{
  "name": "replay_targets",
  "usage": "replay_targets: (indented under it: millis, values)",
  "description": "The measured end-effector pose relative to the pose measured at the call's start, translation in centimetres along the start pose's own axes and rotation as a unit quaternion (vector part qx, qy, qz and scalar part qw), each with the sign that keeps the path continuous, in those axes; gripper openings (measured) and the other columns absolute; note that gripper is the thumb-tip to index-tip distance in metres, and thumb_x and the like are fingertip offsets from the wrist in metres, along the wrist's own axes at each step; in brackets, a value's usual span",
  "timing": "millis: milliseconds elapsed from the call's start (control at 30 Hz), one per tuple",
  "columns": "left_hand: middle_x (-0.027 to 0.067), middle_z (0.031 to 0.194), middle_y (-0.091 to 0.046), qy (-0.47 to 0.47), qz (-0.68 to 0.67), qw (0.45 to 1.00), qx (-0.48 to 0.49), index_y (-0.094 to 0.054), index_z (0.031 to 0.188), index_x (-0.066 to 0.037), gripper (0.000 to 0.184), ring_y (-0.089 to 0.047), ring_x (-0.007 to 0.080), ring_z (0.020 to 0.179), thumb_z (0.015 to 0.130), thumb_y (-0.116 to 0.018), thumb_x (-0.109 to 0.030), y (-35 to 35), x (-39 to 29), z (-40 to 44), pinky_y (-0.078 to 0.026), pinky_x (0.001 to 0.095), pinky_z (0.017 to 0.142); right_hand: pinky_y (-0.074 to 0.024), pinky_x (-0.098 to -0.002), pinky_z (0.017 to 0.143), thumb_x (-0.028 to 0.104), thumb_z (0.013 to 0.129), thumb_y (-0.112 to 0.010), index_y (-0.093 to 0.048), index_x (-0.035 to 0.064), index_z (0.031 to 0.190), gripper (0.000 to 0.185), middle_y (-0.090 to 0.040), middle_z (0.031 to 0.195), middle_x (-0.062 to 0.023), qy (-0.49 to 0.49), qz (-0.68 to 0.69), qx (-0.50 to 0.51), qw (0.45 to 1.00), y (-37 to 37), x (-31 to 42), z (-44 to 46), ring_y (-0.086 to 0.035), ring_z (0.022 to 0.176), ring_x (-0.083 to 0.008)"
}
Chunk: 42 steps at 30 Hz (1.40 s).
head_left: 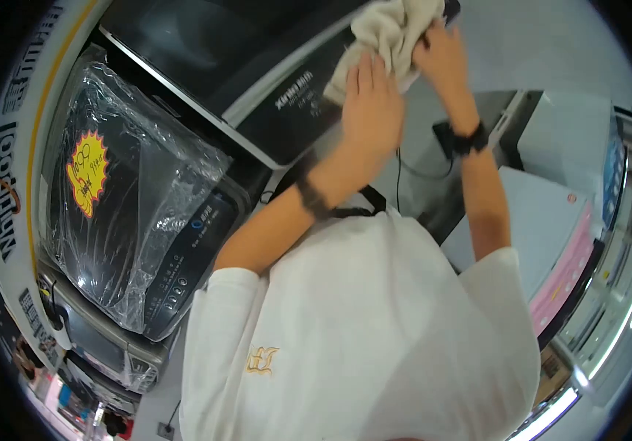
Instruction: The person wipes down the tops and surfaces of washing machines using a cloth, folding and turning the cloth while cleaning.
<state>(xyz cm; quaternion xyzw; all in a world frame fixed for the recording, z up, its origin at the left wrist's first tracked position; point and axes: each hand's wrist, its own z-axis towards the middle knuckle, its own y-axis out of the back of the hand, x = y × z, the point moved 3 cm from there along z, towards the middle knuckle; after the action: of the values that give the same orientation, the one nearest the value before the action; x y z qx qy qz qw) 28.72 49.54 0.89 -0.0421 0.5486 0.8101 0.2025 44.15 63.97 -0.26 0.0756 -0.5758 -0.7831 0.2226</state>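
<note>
Beside a plastic-wrapped machine (pixel 136 209), the black appliance top (pixel 191 51) bore a beige cloth (pixel 385 37); left hand (pixel 372 110) lay flattened on it, right hand (pixel 445 62) half-curled, grip unclear.

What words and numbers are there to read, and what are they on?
"Whirlpool": on the white band at the left. The Chinese characters on it are too unclear to quote.
"Xinfei", probably: on the black panel partly under the cloth. The smaller print there is blurred.
"99", seemingly: handwritten on the yellow sticker; the rest is unclear.
Plastic-wrapped machine: its panel print is too small.
White shirt: fancy gold lettering, unclear.
</note>
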Motion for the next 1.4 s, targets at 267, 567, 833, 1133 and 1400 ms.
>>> replay_targets:
  millis: [267,567,833,1133,1400]
  values:
    - [0.0228,0.15,-0.053,0.043,-0.155,0.974,0.161,-0.061,0.134,0.003,0.064,-0.045,0.0401,0.148,0.08,-0.083,-0.024,5.5,2.0,-2.3,-0.038,0.05,0.122,-0.0309,-0.0628,0.123,0.011,0.092,-0.063,-0.07,0.0059,0.132,0.04,-0.065,0.143,-0.0212,0.082,0.051,-0.001,0.995,1.6,2.3,-3.8,-0.059,0.137,-0.0375]
    - [0.0221,0.15,-0.053,0.062,-0.187,0.971,0.134,-0.06,0.138,0.003,0.066,-0.045,0.0403,0.148,0.082,-0.083,-0.023,2.2,0.1,4.5,-0.037,0.0505,0.123,-0.0305,-0.0644,0.123,0.009,0.094,-0.063,-0.074,0.0073,0.122,0.03,-0.071,0.134,-0.0177,0.036,0.057,-0.023,0.997,1.5,-1.4,2.0,-0.06,0.137,-0.0355]
    - [0.0224,0.15,-0.054,0.057,-0.175,0.974,0.129,-0.061,0.136,0.002,0.059,-0.047,0.0384,0.146,0.085,-0.08,-0.021,2.2,0.3,4.2,-0.038,0.0503,0.123,-0.0295,-0.0664,0.122,0.009,0.096,-0.065,-0.076,0.0072,0.117,0.024,-0.075,0.127,-0.0148,0.028,0.11,0.034,0.993,1.6,-3.8,2.4,-0.061,0.136,-0.0342]
    - [0.0234,0.149,-0.054,0.136,-0.116,0.981,0.071,-0.062,0.132,0.002,0.055,-0.048,0.0402,0.145,0.085,-0.079,-0.02,0.0,-2.3,6.5,-0.036,0.0539,0.123,-0.0318,-0.0639,0.122,0.005,0.095,-0.067,-0.074,0.0045,0.113,0.019,-0.076,0.117,-0.0149,0.154,0.144,-0.003,0.977,1.7,-4.6,3.2,-0.065,0.131,-0.0369]
    - [0.029,0.155,-0.049,0.279,0.031,0.959,0.04,-0.059,0.143,0.0,0.06,-0.039,0.0438,0.153,0.093,-0.075,-0.029,-0.7,-4.9,2.2,-0.031,0.0574,0.124,-0.0312,-0.0668,0.12,0.006,0.093,-0.062,-0.069,0.0007,0.104,0.015,-0.07,0.131,-0.0178,0.228,0.228,0.114,0.94,3.9,-3.7,0.6,-0.057,0.137,-0.0413]
